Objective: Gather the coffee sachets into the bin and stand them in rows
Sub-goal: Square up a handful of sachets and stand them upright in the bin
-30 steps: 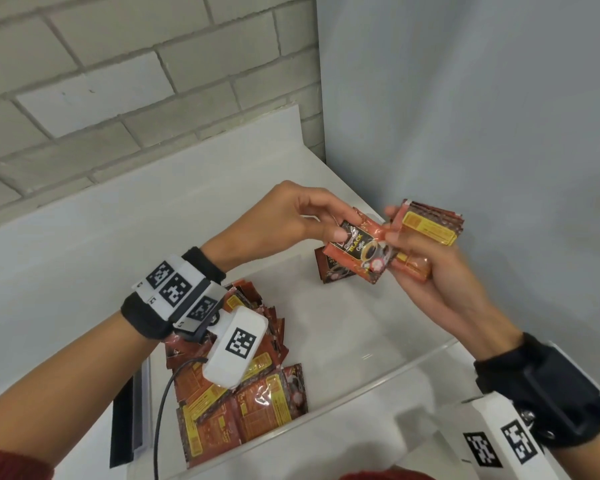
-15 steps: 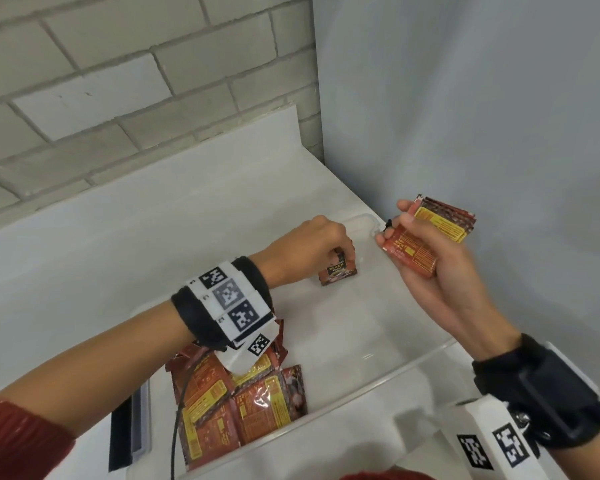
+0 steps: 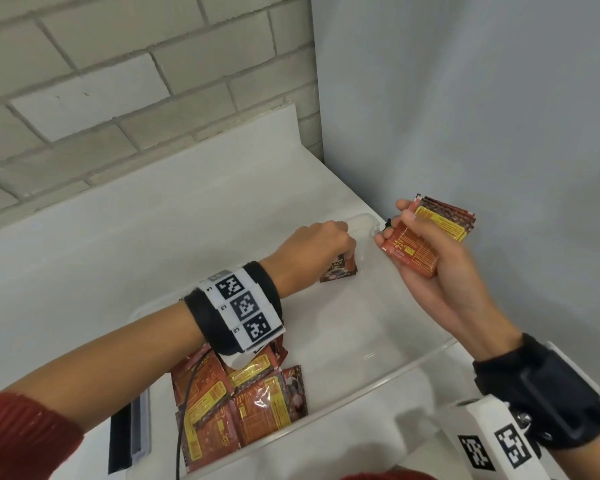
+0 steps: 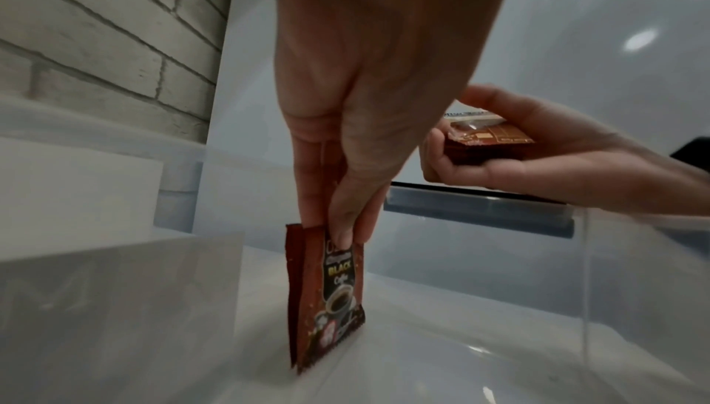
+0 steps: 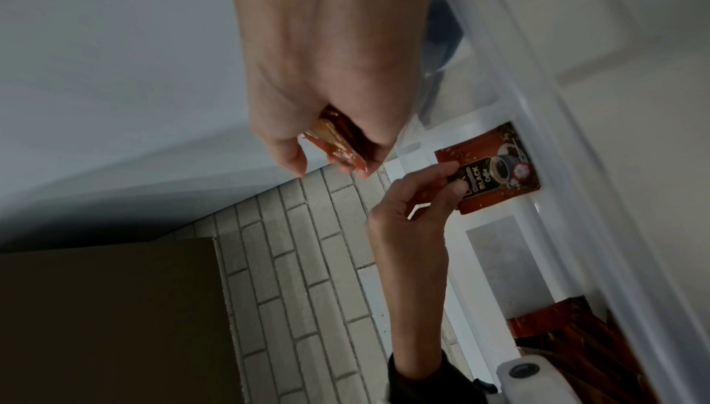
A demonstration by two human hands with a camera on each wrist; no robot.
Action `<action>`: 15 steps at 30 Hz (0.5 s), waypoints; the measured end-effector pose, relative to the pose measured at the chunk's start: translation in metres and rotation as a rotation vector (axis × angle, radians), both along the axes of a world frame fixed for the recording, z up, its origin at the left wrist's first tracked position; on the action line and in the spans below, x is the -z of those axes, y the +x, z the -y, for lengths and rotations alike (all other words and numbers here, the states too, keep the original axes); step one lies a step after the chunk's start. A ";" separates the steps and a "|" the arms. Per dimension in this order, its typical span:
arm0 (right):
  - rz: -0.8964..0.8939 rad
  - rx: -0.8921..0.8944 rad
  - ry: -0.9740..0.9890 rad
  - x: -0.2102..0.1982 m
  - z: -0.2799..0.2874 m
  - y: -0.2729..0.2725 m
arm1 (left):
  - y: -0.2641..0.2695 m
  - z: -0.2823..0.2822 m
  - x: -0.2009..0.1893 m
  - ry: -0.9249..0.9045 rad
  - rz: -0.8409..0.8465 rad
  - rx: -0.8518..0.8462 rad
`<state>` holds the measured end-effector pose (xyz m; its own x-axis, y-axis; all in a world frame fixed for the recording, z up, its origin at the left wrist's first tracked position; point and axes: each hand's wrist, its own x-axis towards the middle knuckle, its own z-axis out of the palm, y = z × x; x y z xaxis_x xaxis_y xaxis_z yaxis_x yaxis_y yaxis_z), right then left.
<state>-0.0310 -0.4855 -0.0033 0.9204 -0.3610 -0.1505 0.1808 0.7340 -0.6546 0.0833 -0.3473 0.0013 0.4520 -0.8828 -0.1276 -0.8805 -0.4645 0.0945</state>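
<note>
1. Pinched by the top edge between thumb and fingers of the left hand (image 3: 317,245), a sachet (image 4: 330,292) stands upright on the floor of the bin (image 3: 426,353), near the far end, at the centre of the head view. A second sachet edge shows just behind it in the left wrist view.
2. Over at the right of the head view, the right hand (image 3: 426,258) curls round a stack (image 3: 430,233) of sachets, held above the bin's far right corner and clear of the rim.
3. At the lower centre of the head view, a loose pile (image 3: 243,407) of sachets lies flat in the near end of the bin, partly hidden by the left wrist band (image 3: 239,306) and its cable.
4. Between the pile and the upright sachet the bin floor is bare white.
5. Around it: a white shelf (image 3: 118,244), a painted brick wall (image 3: 118,81) at the upper left, a plain grey wall (image 3: 465,98) at the upper right. A dark flat object (image 3: 125,434) lies left of the bin at the lower left; I cannot tell what it is.
6. Writing: the upright sachet's front reads "BLACK" and "Coffee" above a picture of a cup. Sachet backs carry yellow panels with print too small to read. The wrist bands bear black-and-white square codes.
</note>
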 end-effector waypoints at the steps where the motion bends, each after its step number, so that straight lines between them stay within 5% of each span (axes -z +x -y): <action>1: -0.001 -0.001 -0.001 0.000 0.000 0.000 | -0.001 0.000 -0.001 0.007 0.012 -0.004; 15: 0.003 -0.009 0.025 -0.006 -0.004 -0.001 | -0.010 0.006 -0.006 0.051 0.119 0.016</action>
<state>-0.0319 -0.4815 0.0022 0.9239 -0.3493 -0.1562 0.1766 0.7514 -0.6357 0.0734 -0.3529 0.0076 0.4526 -0.8838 -0.1183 -0.8914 -0.4519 -0.0346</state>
